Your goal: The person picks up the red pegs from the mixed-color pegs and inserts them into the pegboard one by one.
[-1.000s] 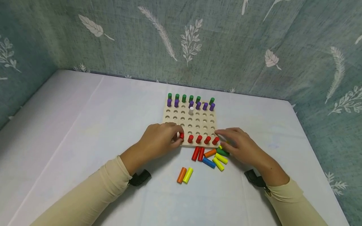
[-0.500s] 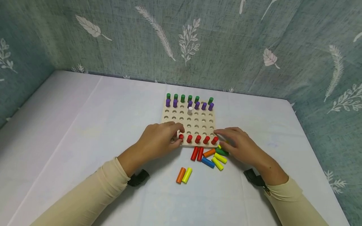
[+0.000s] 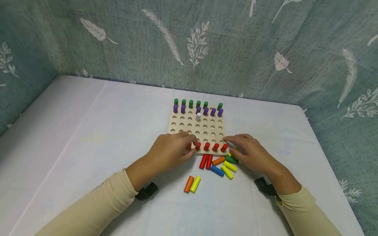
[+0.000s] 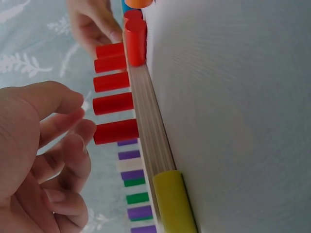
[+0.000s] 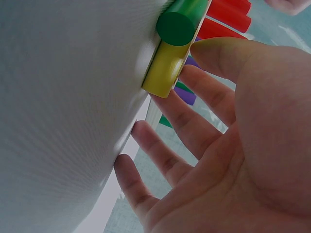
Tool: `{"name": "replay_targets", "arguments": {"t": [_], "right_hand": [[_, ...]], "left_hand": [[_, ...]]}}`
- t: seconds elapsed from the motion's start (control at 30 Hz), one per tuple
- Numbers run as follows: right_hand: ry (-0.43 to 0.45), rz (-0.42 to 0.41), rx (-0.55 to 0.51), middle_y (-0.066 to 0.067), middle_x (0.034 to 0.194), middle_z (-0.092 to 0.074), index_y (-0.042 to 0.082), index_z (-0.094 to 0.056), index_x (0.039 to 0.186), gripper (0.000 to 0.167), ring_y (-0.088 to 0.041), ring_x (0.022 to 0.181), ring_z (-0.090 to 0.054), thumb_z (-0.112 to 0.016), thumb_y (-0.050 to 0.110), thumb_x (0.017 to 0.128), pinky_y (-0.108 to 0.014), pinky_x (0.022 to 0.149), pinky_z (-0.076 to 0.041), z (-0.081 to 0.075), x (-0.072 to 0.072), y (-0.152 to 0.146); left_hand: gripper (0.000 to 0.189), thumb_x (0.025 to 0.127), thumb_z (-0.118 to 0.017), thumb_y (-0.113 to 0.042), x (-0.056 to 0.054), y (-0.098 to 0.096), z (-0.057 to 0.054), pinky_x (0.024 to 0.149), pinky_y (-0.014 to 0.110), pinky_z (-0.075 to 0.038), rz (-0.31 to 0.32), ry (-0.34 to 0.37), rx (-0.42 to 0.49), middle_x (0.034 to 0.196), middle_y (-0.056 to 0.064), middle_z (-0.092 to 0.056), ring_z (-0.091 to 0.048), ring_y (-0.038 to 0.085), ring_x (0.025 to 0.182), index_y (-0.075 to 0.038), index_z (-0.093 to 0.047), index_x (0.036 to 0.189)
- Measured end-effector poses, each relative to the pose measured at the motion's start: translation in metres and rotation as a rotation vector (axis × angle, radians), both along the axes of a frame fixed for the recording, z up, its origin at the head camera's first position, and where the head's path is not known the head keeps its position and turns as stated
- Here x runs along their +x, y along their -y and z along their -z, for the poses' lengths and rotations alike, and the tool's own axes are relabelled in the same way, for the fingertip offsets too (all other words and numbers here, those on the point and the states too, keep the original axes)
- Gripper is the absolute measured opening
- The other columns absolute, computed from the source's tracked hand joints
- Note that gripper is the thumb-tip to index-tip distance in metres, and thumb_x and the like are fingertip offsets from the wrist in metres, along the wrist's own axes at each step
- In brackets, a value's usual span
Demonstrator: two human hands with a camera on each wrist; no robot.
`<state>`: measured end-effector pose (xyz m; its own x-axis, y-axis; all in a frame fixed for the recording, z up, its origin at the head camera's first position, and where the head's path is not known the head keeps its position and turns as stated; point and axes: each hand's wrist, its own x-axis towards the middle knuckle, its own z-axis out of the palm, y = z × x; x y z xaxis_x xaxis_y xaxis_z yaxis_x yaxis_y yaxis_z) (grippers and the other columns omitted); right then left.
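Note:
A wooden pegboard (image 3: pixel 193 126) lies mid-table. A row of red pegs (image 3: pixel 207 146) stands upright along its near edge. My left hand (image 3: pixel 169 152) hovers at the left end of that row, thumb and fingers apart. In the left wrist view, a fingertip is close to or touching the end of the nearest red peg (image 4: pixel 116 131); nothing is pinched. My right hand (image 3: pixel 254 152) rests at the board's near right corner with fingers spread and relaxed. Beside it, in the right wrist view, are a loose green peg (image 5: pixel 177 26) and a yellow peg (image 5: pixel 167 68).
Green pegs (image 3: pixel 191 104) and purple pegs (image 3: pixel 205 111) fill most of the two far rows, with one white peg (image 3: pixel 198 117) before them. Near the board lie loose red, orange, blue (image 3: pixel 217 170) and yellow pegs. An orange peg (image 3: pixel 189 184) and a yellow peg (image 3: pixel 195 184) lie closer to me.
My left hand has let go of the leftmost red peg, which stays standing in the near row, and has shifted slightly right. The right hand holds its place.

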<state>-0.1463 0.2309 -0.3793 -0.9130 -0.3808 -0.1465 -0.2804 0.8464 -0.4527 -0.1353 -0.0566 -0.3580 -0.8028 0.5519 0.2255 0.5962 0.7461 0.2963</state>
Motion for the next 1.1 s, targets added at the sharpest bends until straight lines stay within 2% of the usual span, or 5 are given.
{"name": "replay_targets", "arguments": {"t": [0.3,0.5,0.7,0.9,1.1], "right_hand": [[0.012,0.004,0.0,-0.009,0.144,-0.056,0.022,-0.055,0.144,0.047,-0.035,0.138,-0.041,-0.064,0.022,0.097,-0.064,0.111,-0.035,0.0022,0.0011,0.0004],[-0.002,0.006,-0.004,-0.009,0.143,-0.056,0.022,-0.055,0.143,0.047,-0.034,0.138,-0.041,-0.065,0.022,0.097,-0.064,0.11,-0.036,0.0018,0.0008,0.0],[0.014,0.012,0.004,-0.009,0.144,-0.056,0.023,-0.055,0.143,0.047,-0.035,0.138,-0.04,-0.064,0.023,0.097,-0.064,0.11,-0.035,0.0019,0.0013,0.0002],[-0.011,0.0,-0.012,-0.009,0.143,-0.057,0.021,-0.056,0.143,0.047,-0.034,0.138,-0.041,-0.065,0.022,0.097,-0.063,0.11,-0.036,0.0007,0.0007,0.0],[0.005,0.003,-0.014,-0.009,0.144,-0.056,0.022,-0.056,0.143,0.047,-0.034,0.138,-0.041,-0.065,0.023,0.097,-0.064,0.11,-0.035,0.0007,0.0004,-0.0003]], "left_hand": [[0.014,0.088,-0.077,-0.024,0.0049,-0.004,-0.0004,0.051,0.018,-0.039,0.029,0.062,0.003,0.077,-0.008,-0.066,-0.053,0.005,0.062,-0.02,-0.072,0.099],[0.012,0.089,-0.076,-0.025,0.0052,-0.0056,0.001,0.051,0.019,-0.04,0.054,0.069,-0.004,0.074,-0.009,-0.066,-0.053,0.005,0.06,-0.02,-0.072,0.099],[0.018,0.09,-0.074,-0.027,0.0069,-0.0068,0.0038,0.054,0.02,-0.042,0.067,0.111,-0.039,0.078,-0.008,-0.07,-0.057,0.004,0.063,-0.02,-0.074,0.106],[0.023,0.092,-0.072,-0.03,0.0078,-0.0076,0.0034,0.051,0.021,-0.039,0.082,0.173,-0.04,0.08,-0.008,-0.07,-0.052,0.004,0.06,-0.022,-0.075,0.113],[0.031,0.094,-0.068,-0.032,0.0076,-0.0079,0.0047,0.047,0.023,-0.03,0.116,0.274,-0.082,0.058,-0.007,-0.052,-0.045,0.007,0.05,-0.024,-0.072,0.124]]}}
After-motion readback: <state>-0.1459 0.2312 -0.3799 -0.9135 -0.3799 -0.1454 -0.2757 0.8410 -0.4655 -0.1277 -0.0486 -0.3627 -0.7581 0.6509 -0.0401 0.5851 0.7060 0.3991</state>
